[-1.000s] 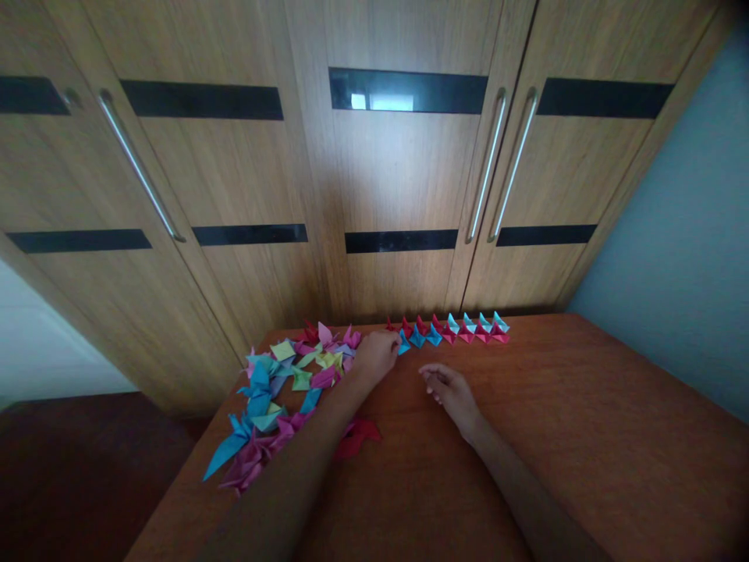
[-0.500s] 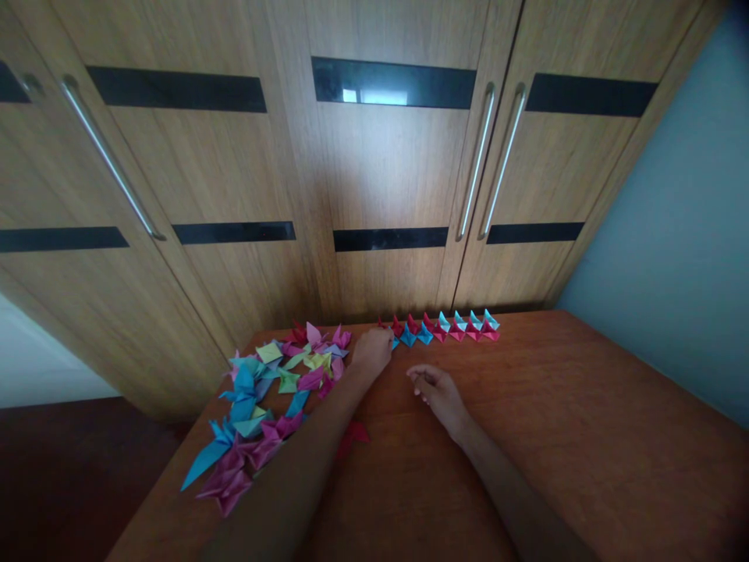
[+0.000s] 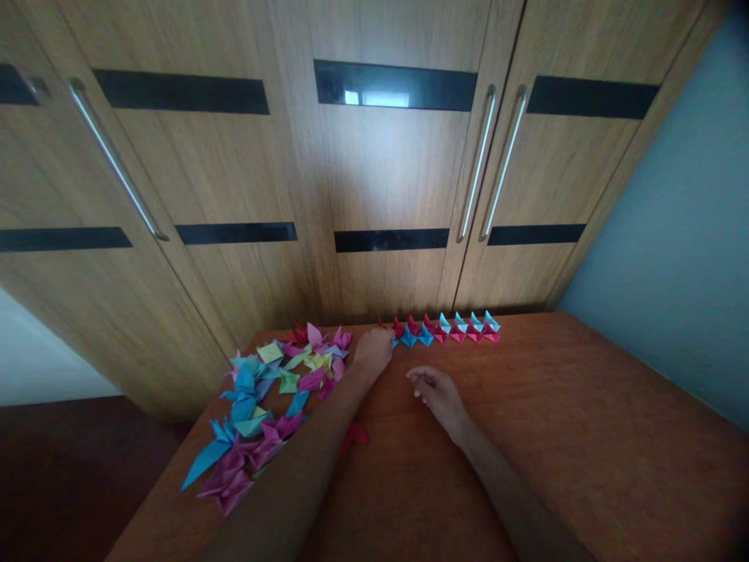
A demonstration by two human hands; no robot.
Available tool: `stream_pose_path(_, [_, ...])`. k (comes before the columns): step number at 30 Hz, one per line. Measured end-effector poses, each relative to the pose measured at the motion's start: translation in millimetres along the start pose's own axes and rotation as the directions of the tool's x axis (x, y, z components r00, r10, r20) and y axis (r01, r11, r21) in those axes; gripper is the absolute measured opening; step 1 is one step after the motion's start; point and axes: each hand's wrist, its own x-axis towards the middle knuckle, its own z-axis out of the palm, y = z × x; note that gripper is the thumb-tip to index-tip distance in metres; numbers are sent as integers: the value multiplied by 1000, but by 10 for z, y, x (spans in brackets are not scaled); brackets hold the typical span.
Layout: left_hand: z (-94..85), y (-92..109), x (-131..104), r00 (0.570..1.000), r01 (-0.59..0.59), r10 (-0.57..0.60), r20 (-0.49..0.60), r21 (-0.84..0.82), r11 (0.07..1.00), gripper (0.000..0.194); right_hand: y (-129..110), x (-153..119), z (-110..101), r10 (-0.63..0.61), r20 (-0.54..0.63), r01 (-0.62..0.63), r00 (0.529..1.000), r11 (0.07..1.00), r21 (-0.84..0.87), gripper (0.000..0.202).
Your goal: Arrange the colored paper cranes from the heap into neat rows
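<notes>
My left hand (image 3: 373, 351) reaches to the left end of two rows of small folded paper pieces at the back of the table. Its fingers are closed over a blue origami piece, mostly hidden, with only a blue edge showing. Beside it stand other blue origami pieces (image 3: 408, 337), dark red ones (image 3: 412, 322), pink-red ones (image 3: 457, 333) and light blue ones (image 3: 460, 320). My right hand (image 3: 436, 389) hovers over or rests on the table in front of the rows, fingers loosely curled, thumb near the fingertips, nothing visible in it.
A heap of folded paper cranes (image 3: 246, 390) in several colours covers the table's left side. One red paper piece (image 3: 356, 434) lies partly behind my left forearm. A wooden wardrobe (image 3: 386, 172) with metal handles (image 3: 478, 160) rises behind the table (image 3: 573, 437); a wall (image 3: 672, 257) is on the right.
Both hands and the paper pieces stay almost where they were. The view has shifted very slightly.
</notes>
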Motion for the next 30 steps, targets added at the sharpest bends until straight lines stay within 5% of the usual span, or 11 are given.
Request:
stream_pose_path(6, [-107, 45, -129, 1000, -5, 5, 0, 18, 1000, 26, -13, -14, -9, 2, 2, -2, 1000, 1000, -3, 28])
stream_pose_path(12, [-275, -12, -706, 998, -65, 64, 22, 35, 997, 26, 3, -23, -18, -21, 9, 21, 1000, 1000, -16, 27])
stream_pose_path(18, [-352, -268, -1374, 992, -120, 117, 43, 69, 990, 14, -14, -47, -26, -10, 20, 10, 1000, 1000, -27, 26])
stream_pose_path(23, [-386, -532, -1673, 992, -122, 121, 38, 12, 992, 16, -12, -65, -13, 11, -2, -11, 1000, 999, -42, 32])
stream_pose_path(30, [-493, -902, -1890, 981, -113, 87, -174, -144, 983, 24, 37, -62, -24, 4, 19, -4, 1000, 999, -38, 33])
